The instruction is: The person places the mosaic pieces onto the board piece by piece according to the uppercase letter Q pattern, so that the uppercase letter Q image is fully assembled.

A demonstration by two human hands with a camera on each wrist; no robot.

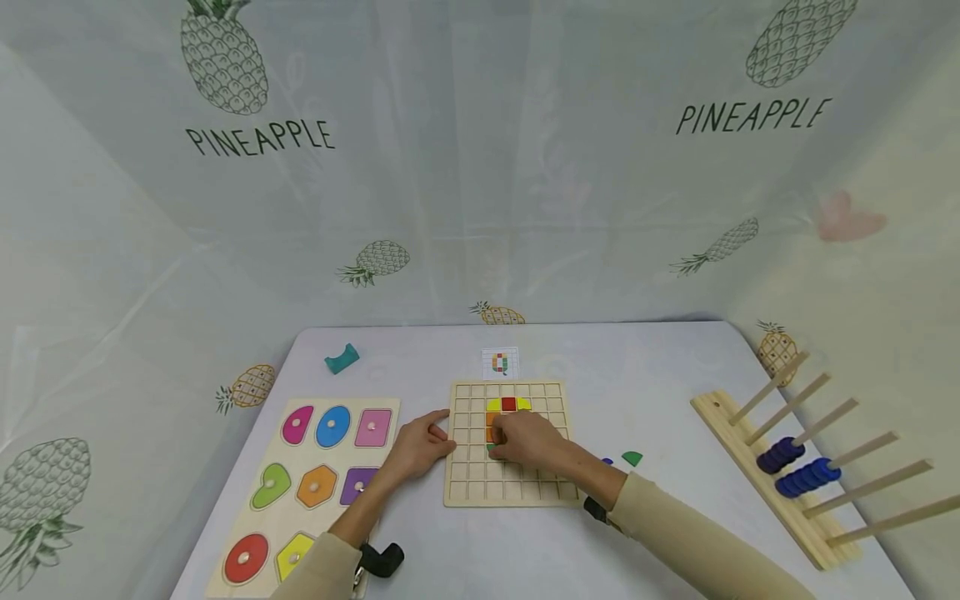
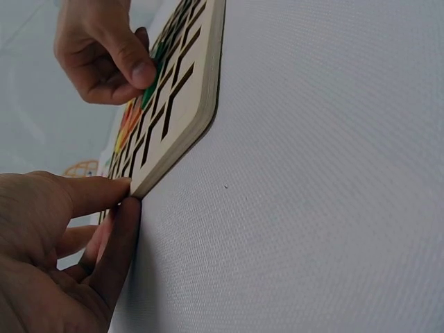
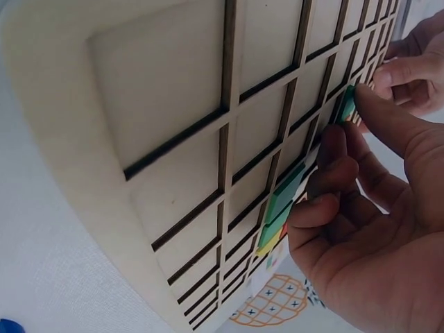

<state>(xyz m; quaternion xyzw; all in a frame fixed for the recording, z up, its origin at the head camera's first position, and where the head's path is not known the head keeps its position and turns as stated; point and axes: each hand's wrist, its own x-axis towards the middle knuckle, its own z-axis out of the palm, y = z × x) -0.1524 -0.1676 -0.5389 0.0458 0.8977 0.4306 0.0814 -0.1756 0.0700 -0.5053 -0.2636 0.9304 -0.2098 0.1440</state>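
A wooden grid board (image 1: 465,492) lies on the table, with a red square (image 1: 509,404), yellow pieces (image 1: 524,404) and orange pieces (image 1: 490,419) in its cells. Along the board's left edge, my left hand (image 1: 420,447) grips the rim between thumb and fingers, plainest in the left wrist view (image 2: 55,243). Over the middle of the board, my right hand (image 1: 528,442) pinches a small green piece (image 3: 348,104) low at a cell. More green pieces (image 3: 283,199) sit in cells beside its curled fingers. The right hand hides part of the pattern in the head view.
A card with a small coloured pattern (image 1: 499,363) lies behind the board. On the left are a shape puzzle (image 1: 285,442) and a teal curved block (image 1: 342,358). A green piece (image 1: 632,458) and a blue piece (image 1: 607,461) lie right, before a peg stand (image 1: 780,492) with blue rings.
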